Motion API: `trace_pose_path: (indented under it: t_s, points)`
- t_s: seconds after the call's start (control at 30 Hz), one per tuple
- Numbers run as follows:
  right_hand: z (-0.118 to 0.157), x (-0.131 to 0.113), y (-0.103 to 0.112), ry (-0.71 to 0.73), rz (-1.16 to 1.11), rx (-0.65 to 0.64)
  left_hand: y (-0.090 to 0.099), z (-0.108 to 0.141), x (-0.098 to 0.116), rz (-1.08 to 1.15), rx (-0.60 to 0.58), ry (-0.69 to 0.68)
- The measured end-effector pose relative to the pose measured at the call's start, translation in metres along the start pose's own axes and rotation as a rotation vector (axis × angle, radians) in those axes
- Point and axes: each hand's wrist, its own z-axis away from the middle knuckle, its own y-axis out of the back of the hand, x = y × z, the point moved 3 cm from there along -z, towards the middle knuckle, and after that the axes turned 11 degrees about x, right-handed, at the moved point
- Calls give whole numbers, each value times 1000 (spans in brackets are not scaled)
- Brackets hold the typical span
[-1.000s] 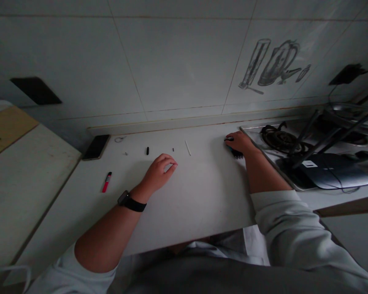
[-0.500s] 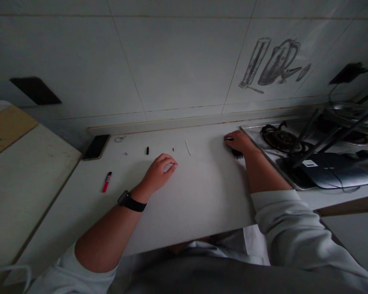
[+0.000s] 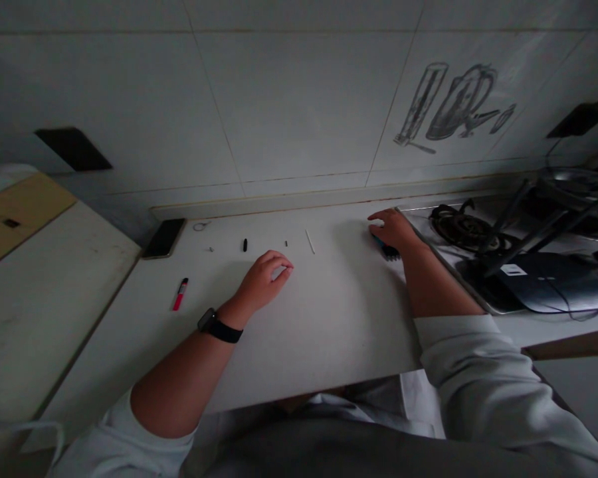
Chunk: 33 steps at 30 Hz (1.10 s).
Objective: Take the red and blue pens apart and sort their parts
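Note:
My left hand rests on the white counter with its fingers bent and the thumb tip meeting the index finger. Whatever they hold, if anything, is too small to make out. Past it lie a small black cylinder, a tiny dark piece and a thin white stick. My right hand reaches to the counter's far right, fingers stretched out and apart. Partly hidden under it is a black-and-blue object with a toothed edge, whose kind I cannot tell.
At the left lie a phone, a red-and-black marker, a small ring and a tiny metal piece. A gas stove borders the counter on the right, with a dark flat appliance on it. The tiled wall closes the back.
My right fingers have straightened off a dark item they were around, and more blue of the toothed object shows. My left hand keeps its pose. The whole view has shifted slightly.

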Motion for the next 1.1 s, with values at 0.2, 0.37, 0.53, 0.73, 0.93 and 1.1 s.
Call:
trace_pose_path:
  t_s: [0.2,0.37,0.53,0.73,0.93,1.1]
  points:
    - [5,-57,24,168,-178,178,-2,-1,1,-33,-15,-2]
    - [30,-124,36,380,-324,170,4,-2,3,-110,15,30]
    - [61,-175,25,643,-390,12,25,-8,4,-181,139,63]
    - [78,-191,12,767,-419,-130,69,-17,-11,-344,324,119]
    - [76,-189,9,778,-397,-132,132,-18,-47,-544,510,255]
    - [77,-190,11,774,-413,-151,160,-4,-78,-793,349,522]
